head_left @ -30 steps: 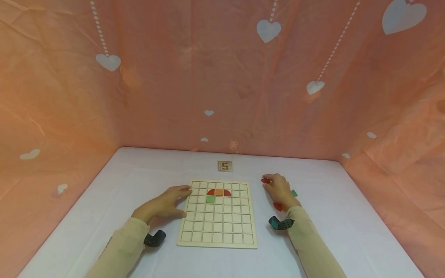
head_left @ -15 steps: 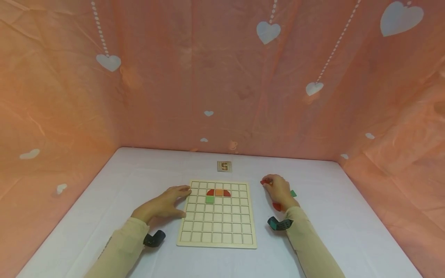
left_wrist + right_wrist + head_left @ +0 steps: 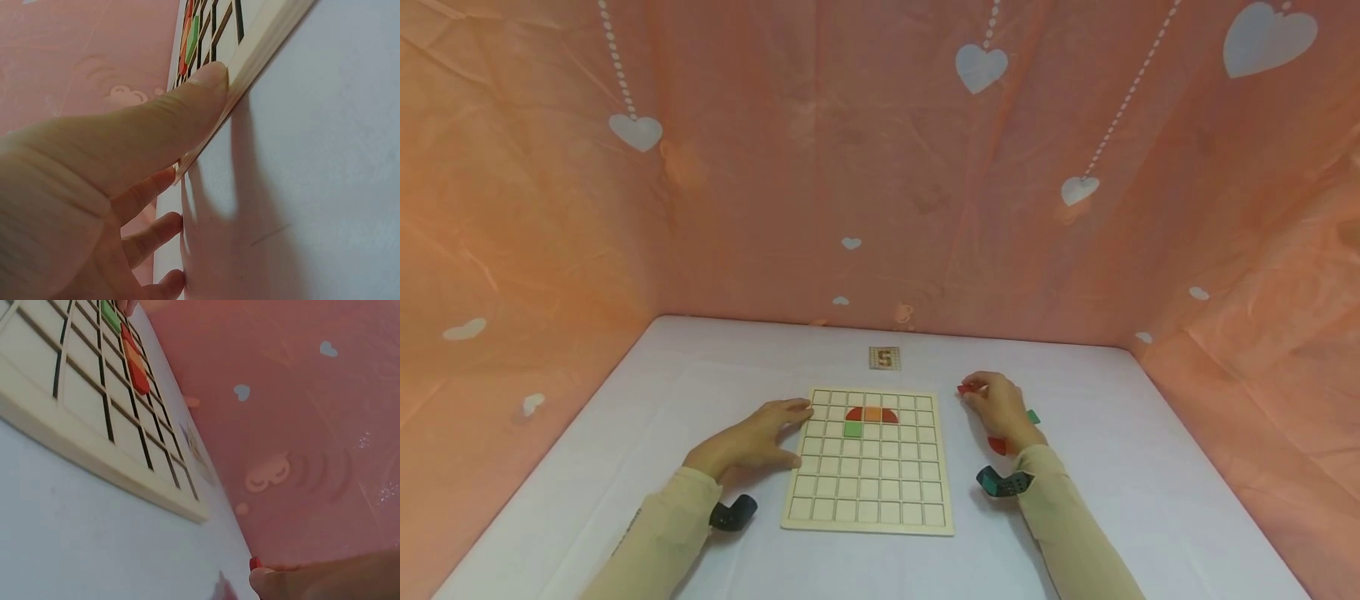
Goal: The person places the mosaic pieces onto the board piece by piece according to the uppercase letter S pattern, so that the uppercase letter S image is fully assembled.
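Note:
A pale wooden grid board (image 3: pixel 869 483) lies on the table. Near its far side, a row of two red rounded tiles and an orange square tile (image 3: pixel 872 414) sits in the cells, with a green square tile (image 3: pixel 853 429) under the left red one. My left hand (image 3: pixel 752 437) touches the board's left edge, fingers spread and thumb on the rim. Beyond the board's right edge, my right hand (image 3: pixel 997 408) pinches a small red tile (image 3: pixel 966 389) between thumb and fingers, just above the table. That tile also shows in the right wrist view, partly hidden by the fingertips.
A small card (image 3: pixel 884 358) bearing a figure like 5 or S lies behind the board. Beside and partly under my right hand lie a red tile (image 3: pixel 997 446) and a green tile (image 3: pixel 1033 417). A pink curtain (image 3: pixel 737 208) with hearts closes off the back and sides.
My right hand has shifted slightly left and away from me with the red tile, whose tilt has changed in the fingers. The left hand and the board stay in place.

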`<action>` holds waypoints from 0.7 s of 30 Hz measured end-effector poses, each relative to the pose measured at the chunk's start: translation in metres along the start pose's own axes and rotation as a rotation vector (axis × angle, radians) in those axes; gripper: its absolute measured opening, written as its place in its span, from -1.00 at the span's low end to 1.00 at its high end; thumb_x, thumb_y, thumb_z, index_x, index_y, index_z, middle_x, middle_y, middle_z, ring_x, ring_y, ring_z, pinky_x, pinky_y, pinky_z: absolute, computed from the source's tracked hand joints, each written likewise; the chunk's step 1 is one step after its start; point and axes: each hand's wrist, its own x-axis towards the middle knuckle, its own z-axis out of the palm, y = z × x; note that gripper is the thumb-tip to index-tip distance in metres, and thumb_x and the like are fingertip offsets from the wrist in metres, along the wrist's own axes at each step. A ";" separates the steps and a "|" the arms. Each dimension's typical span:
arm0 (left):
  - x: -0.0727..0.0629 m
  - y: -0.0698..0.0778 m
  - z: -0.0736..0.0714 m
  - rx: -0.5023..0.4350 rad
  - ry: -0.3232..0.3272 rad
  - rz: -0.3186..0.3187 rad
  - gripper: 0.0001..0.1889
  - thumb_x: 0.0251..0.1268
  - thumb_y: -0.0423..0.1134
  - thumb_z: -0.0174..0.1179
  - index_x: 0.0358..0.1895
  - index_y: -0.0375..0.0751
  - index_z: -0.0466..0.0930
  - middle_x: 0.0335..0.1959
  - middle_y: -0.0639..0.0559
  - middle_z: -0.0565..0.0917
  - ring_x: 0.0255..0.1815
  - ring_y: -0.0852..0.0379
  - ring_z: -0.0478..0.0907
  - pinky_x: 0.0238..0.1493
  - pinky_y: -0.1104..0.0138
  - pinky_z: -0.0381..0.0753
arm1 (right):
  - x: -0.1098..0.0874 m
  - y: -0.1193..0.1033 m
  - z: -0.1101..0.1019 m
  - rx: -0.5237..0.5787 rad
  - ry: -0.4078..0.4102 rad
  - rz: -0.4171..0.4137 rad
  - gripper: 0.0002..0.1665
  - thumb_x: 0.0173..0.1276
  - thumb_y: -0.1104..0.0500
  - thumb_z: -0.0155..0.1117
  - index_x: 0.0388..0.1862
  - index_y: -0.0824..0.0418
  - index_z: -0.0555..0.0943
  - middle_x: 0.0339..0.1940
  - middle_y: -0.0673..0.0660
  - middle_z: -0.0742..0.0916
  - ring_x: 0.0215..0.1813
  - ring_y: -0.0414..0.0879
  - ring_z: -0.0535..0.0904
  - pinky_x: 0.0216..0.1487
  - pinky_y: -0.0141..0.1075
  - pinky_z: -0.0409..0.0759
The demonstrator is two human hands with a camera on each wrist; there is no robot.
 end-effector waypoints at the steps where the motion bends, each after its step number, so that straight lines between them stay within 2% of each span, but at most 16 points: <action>1: 0.000 0.000 0.000 0.000 0.000 0.000 -0.14 0.08 -0.22 0.49 0.48 -0.32 0.33 0.61 -0.24 0.18 0.62 -0.36 0.03 0.60 -0.25 0.07 | -0.001 -0.001 0.000 0.004 -0.002 -0.004 -0.71 0.41 0.26 0.30 0.09 0.20 0.68 0.04 0.22 0.74 -0.04 0.05 0.59 0.09 -0.04 0.58; 7: 0.000 0.000 0.000 -0.001 0.001 -0.004 -0.14 0.08 -0.21 0.50 0.48 -0.31 0.33 0.62 -0.23 0.18 0.63 -0.35 0.03 0.60 -0.25 0.07 | -0.003 -0.011 -0.001 0.014 -0.006 -0.028 -0.71 0.42 0.25 0.31 0.10 0.21 0.69 0.06 0.20 0.74 -0.04 0.05 0.55 0.07 -0.08 0.58; 14: -0.001 0.001 0.000 -0.006 0.004 -0.010 -0.14 0.07 -0.21 0.50 0.48 -0.29 0.33 0.62 -0.22 0.18 0.63 -0.35 0.02 0.60 -0.26 0.07 | -0.007 -0.023 -0.001 0.007 -0.009 -0.076 -0.73 0.40 0.29 0.30 0.05 0.24 0.70 0.04 0.22 0.76 0.02 0.10 0.57 0.18 0.02 0.62; 21: -0.002 0.002 0.000 -0.009 0.003 -0.012 -0.15 0.08 -0.21 0.49 0.48 -0.29 0.33 0.62 -0.23 0.18 0.63 -0.35 0.02 0.60 -0.26 0.06 | -0.010 -0.034 0.002 -0.007 -0.013 -0.113 -0.74 0.37 0.31 0.32 0.03 0.25 0.70 0.01 0.21 0.78 -0.01 0.09 0.58 0.13 -0.01 0.62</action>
